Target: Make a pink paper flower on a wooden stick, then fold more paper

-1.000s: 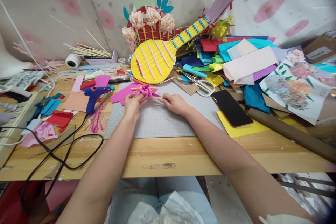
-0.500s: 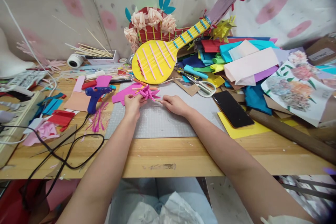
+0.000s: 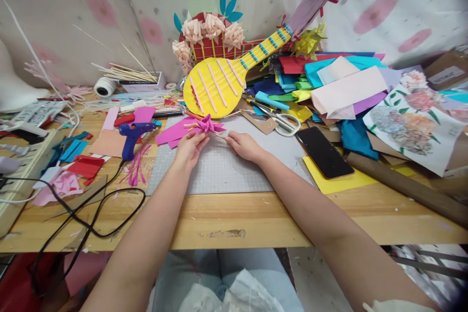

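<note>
One bright pink folded-paper flower (image 3: pixel 207 124) is held over the far-left part of the grey gridded cutting mat (image 3: pixel 230 173), which is laid on the pale wooden desk (image 3: pixel 256 217). Its petals are turned to the far side, just beyond the fingertips of the left grip (image 3: pixel 190 150), which is closed lightly at its near-left side; exactly where the paper is pressed cannot be told. By the right grip (image 3: pixel 244 146) a thin pale-brown stick (image 3: pixel 220 136), run towards the flower from the right, is pinched at its near-right end.

The step in hand is judged to be a shaping or fixing of the flower on the stick: the paper is steadied on the left while the stick is controlled from the right. For the next move, a light pinch is called for on the left, so that the petals are not crushed, and a firm, level hold on the right, so that the stick is not bent or pulled loose. Whether any glue has been applied cannot be seen.

Behind the flower, flat magenta paper pieces (image 3: pixel 171 133) are spread across the mat's far-left edge. Farther left, a blue glue gun (image 3: pixel 132 137) is stood on the desk; to the right, white-handled scissors (image 3: pixel 288 126) and a black smartphone (image 3: pixel 324 152) are laid within easy reach.
</note>
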`<state>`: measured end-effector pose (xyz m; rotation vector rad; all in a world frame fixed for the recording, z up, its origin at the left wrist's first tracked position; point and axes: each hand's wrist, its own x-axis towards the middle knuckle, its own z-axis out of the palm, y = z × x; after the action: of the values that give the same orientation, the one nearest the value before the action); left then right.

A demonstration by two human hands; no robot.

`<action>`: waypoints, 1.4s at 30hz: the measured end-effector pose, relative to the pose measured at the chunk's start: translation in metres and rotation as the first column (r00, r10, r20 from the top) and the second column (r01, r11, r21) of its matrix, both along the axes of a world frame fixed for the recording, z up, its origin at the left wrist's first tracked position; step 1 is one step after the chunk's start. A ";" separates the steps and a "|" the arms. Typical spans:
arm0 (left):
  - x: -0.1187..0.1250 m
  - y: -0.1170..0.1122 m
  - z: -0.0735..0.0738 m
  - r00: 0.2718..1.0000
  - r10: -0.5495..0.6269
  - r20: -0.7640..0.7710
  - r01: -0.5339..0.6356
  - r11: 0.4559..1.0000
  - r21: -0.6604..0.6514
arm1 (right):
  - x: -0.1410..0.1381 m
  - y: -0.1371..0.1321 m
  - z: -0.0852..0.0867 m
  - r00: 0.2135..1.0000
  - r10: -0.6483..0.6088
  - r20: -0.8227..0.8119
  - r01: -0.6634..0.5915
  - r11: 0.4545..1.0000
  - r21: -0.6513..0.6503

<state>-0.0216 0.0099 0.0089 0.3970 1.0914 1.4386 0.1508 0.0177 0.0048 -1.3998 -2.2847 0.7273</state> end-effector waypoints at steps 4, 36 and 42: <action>0.006 -0.002 -0.006 0.992 0.102 -0.071 -0.094 0.990 0.101 | -0.002 0.000 0.000 1.000 -0.001 0.020 0.000 1.000 0.009; 0.006 -0.004 0.003 0.989 0.056 -0.138 -0.054 0.998 0.022 | -0.003 0.000 -0.001 0.997 0.010 0.078 -0.011 1.000 0.016; 0.005 -0.004 0.005 0.982 0.133 -0.134 -0.127 0.990 0.054 | -0.001 0.000 0.000 0.997 0.001 0.074 -0.001 1.000 0.009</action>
<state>-0.0163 0.0058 0.0141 0.4694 1.2152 1.5723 0.1495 0.0181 0.0051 -1.4441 -2.3418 0.6758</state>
